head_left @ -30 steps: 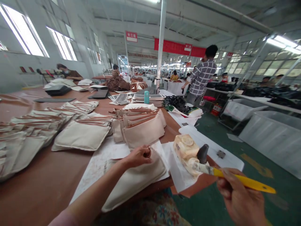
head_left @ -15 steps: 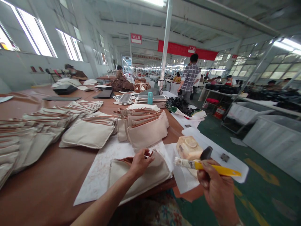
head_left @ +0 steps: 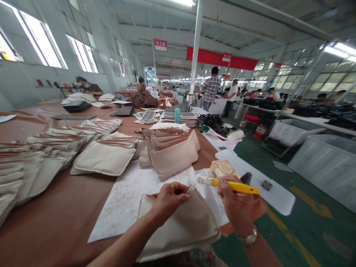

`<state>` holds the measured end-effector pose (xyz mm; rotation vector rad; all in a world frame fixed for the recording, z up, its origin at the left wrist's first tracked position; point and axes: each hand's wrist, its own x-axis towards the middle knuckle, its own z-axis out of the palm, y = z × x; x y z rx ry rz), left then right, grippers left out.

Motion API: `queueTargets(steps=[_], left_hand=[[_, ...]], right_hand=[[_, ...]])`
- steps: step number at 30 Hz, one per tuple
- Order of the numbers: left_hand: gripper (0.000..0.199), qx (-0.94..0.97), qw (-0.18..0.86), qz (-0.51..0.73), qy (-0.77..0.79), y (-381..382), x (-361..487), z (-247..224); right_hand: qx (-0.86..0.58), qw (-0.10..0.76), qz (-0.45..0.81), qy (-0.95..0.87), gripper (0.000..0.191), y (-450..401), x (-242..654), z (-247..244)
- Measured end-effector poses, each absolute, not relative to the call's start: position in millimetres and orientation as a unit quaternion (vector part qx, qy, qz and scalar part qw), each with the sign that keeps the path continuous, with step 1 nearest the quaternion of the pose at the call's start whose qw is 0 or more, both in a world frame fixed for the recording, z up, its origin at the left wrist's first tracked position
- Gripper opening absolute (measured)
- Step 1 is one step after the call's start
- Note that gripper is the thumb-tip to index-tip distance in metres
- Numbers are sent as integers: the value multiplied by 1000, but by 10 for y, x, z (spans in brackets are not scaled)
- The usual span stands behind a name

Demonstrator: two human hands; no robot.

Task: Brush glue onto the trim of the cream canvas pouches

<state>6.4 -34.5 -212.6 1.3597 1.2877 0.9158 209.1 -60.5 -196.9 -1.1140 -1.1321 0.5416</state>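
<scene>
Both hands have shifted since the earlier frame: the left hand (head_left: 169, 200) has drawn the cream pouch (head_left: 185, 230) nearer the body and towards four o'clock, while the right hand (head_left: 235, 207) has brought the brush (head_left: 236, 186) towards ten o'clock, up to the pouch's top edge. Left-hand fingers are pinched narrow on that edge, by the opening. Right-hand fingers are closed round the yellow handle near the bristles, which are coated white and point to nine o'clock; whether they touch the pouch, I cannot tell.

The pouch lies at the near side of the worktop (head_left: 69, 200), partly over the white paper (head_left: 119, 200). Taking it as the centre of the clock, the upright pouches (head_left: 175, 157) lean together at twelve, with the teal bottle (head_left: 177, 115) well beyond them. At ten is the pouch stack (head_left: 102, 159). The stained container (head_left: 222, 168) sits at one, just past the brush, and the white board (head_left: 268, 193) is at two. A silvery watch (head_left: 249, 237) circles the right wrist.
</scene>
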Motion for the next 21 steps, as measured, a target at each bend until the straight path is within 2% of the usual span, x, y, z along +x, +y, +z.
queueTargets(steps=[4, 7, 9, 11, 15, 18, 21], left_hand=[[19, 567, 505, 381, 527, -349, 112, -2132], [10, 599, 456, 402, 521, -379, 141, -2163], [4, 655, 373, 430, 497, -433, 139, -2165], [8, 735, 254, 455, 433, -512, 120, -2130], [16, 861, 33, 432, 265, -663, 69, -1958], [15, 895, -39, 397, 202, -715, 45, -1832], [13, 901, -58, 387, 187, -728, 26, -1786]], right_hand=[[-492, 647, 200, -547, 19, -719, 2078, -1909], [-490, 639, 180, -564, 18, -750, 2119, -1908], [-500, 656, 162, -542, 19, -766, 2210, -1896], [-502, 678, 168, -510, 21, -805, 2329, -1848], [-448, 723, 270, -451, 19, -972, 2505, -1663], [-419, 729, 298, -452, 13, -1121, 2503, -1551], [-437, 698, 252, -508, 11, -1238, 2436, -1517]])
